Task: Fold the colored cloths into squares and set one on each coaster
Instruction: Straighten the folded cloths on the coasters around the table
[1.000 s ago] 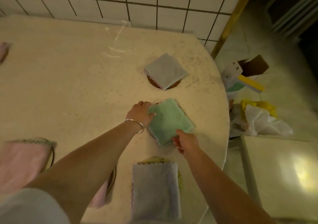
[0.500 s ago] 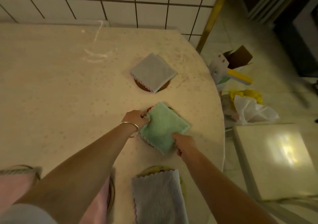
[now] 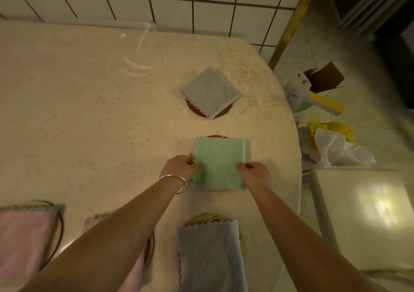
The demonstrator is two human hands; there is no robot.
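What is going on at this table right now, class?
A person is laying folded cloths on round coasters. Both hands, left hand and right hand, pinch the side edges of a green cloth lying flat and square over a coaster, of which only a sliver shows. Farther back, a grey cloth already sits folded on a brown coaster. Nearer, a blue-grey cloth and pink cloths lie on the table.
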